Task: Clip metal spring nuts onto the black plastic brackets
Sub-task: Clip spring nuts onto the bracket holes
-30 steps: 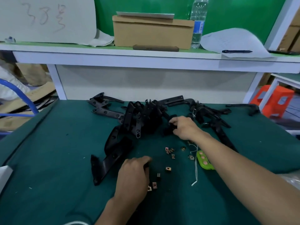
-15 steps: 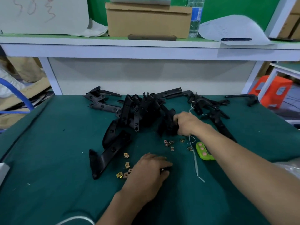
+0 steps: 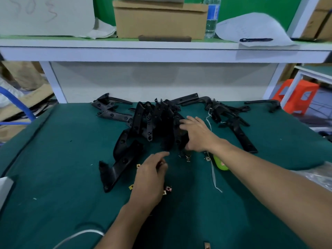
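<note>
A heap of black plastic brackets (image 3: 154, 119) lies mid-table on the green mat (image 3: 53, 159). My right hand (image 3: 197, 135) lies over the heap's near right side, fingers spread on one bracket, thumb at its near end. My left hand (image 3: 150, 177) hovers just in front, index finger out, pinching a small metal spring nut (image 3: 161, 163). Loose spring nuts lie around it: one (image 3: 138, 165) at its left, two (image 3: 168, 188) at its right, a cluster (image 3: 187, 157) under my right hand. A separate long bracket (image 3: 116, 169) lies left of my left hand.
A green oval object (image 3: 221, 165) and a white string (image 3: 213, 175) lie under my right forearm. More brackets (image 3: 240, 135) spread to the right. The shelf behind holds a cardboard box (image 3: 159, 20), a water bottle (image 3: 212, 17) and a pen (image 3: 256, 40). An orange stool (image 3: 296, 97) stands at right.
My left hand has lifted off the mat and moved up toward the heap with a nut. My right hand's fingers have opened from a grip and spread over the brackets.
</note>
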